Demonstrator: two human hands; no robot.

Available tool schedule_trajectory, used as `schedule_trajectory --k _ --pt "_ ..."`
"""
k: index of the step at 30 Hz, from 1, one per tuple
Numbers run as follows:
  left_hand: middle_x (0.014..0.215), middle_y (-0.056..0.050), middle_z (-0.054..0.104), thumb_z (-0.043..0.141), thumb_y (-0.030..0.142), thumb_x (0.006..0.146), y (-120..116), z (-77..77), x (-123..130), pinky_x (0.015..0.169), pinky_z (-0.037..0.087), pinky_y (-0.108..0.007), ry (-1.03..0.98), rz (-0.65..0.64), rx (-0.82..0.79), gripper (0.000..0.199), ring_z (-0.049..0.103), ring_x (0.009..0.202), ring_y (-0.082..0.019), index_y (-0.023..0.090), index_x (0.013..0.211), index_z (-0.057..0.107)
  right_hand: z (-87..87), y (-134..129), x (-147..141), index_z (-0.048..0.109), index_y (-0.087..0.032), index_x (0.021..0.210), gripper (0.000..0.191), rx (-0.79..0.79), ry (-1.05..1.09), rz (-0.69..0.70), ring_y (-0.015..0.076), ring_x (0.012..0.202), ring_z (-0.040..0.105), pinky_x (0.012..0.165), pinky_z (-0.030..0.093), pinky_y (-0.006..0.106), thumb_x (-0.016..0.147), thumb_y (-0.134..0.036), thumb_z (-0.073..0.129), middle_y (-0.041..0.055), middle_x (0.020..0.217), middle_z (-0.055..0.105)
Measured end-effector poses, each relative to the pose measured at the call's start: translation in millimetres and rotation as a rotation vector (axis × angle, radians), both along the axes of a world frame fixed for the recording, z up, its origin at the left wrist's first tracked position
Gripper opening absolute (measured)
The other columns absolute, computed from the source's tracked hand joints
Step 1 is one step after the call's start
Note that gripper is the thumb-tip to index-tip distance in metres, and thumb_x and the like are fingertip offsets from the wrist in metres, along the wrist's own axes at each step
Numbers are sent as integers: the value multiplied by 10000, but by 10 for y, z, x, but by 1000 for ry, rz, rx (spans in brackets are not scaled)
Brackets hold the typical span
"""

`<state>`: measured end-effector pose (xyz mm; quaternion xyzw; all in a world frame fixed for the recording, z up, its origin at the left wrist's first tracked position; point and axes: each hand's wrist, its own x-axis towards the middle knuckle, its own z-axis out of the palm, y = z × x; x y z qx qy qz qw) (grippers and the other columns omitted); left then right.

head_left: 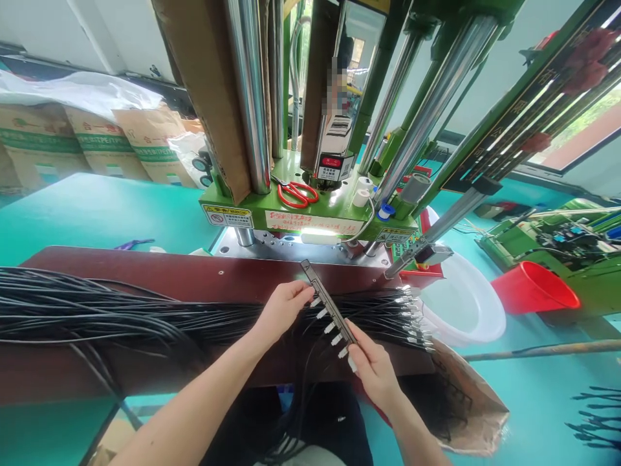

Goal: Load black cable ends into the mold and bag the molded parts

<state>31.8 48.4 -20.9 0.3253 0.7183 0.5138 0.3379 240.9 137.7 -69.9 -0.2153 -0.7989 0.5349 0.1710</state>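
Observation:
A narrow metal mold bar (326, 299) is tilted in front of me, its far end up and to the left. Several cable connectors (332, 328) with pale metal plugs stick out along its lower left side. My right hand (372, 367) is wrapped round the near end of the bar. Thumb and fingers of my left hand (286, 309) pinch at the bar's left edge, above the row of plugs; whether a connector is between the fingertips is hidden. Below the bar, black cables (305, 369) hang down towards my lap.
A long bundle of black cables (121, 307) lies across the brown bench (121, 262), plug ends at right. Behind stands a green press (252, 210) with red-handled scissors (297, 194) on it. At right are a white tub (492, 307), a red bucket (533, 291) and a paper bag (480, 404).

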Motion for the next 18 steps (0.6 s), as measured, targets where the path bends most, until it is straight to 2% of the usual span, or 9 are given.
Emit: schedule_trajectory --k 2,3,7,9,10,12,14,16,18 --pt "513 29 269 462 506 790 22 -6 -16 448 157 -192 14 -6 -5 414 222 467 -55 103 701 493 13 -3 -13 432 -66 1334 524 57 -2 20 75 510 348 485 336 217 940 -403 359 42 642 483" --pt "510 31 265 458 501 789 39 -13 -29 444 153 -192 21 -9 -12 408 218 463 -56 103 704 492 21 8 -22 426 -72 1339 531 22 -9 15 73 513 344 477 334 213 936 -413 364 43 659 489" --pt "524 25 287 408 472 813 116 -55 -116 425 183 -191 110 -77 -69 393 237 446 -57 102 729 510 177 203 -105 422 -81 1332 614 -291 -82 -13 48 481 290 399 250 178 872 -487 446 28 679 438" --pt "563 15 346 395 480 820 137 -79 -161 418 230 -192 168 -130 -101 398 291 445 -63 104 782 520 344 403 -195 453 -81 1293 606 -352 -131 37 37 467 289 375 195 169 806 -435 519 45 738 483" --pt "605 7 390 402 492 816 137 -86 -179 418 264 -195 181 -137 -105 403 342 458 -73 110 856 523 434 521 -253 482 -90 1253 582 -307 -177 53 29 451 279 364 182 168 755 -382 561 44 760 502" --pt "757 -20 476 444 508 789 105 -85 -202 459 362 -221 203 -104 -92 462 449 524 -98 129 1052 482 594 773 -391 515 -102 1155 509 -196 -303 72 32 427 265 350 171 165 710 -342 571 7 678 473" --pt "940 -59 496 471 495 762 28 -53 -217 583 447 -274 267 -49 -72 542 518 633 -120 143 1172 424 704 1014 -549 537 -107 1077 445 -97 -391 137 41 444 302 352 186 161 696 -332 579 9 693 486" --pt "1042 -86 490 473 475 753 -90 5 -236 731 454 -317 410 -26 -71 519 541 795 -155 141 1150 462 761 1217 -719 558 -110 1084 445 -52 -413 216 50 455 327 365 195 165 702 -335 590 14 699 513" --pt "1057 -84 509 468 476 760 -235 69 -265 796 435 -330 515 -18 -94 474 516 930 -189 153 1104 508 773 1370 -898 581 -95 1112 450 18 -409 301 70 484 386 403 259 179 733 -336 589 21 687 543"
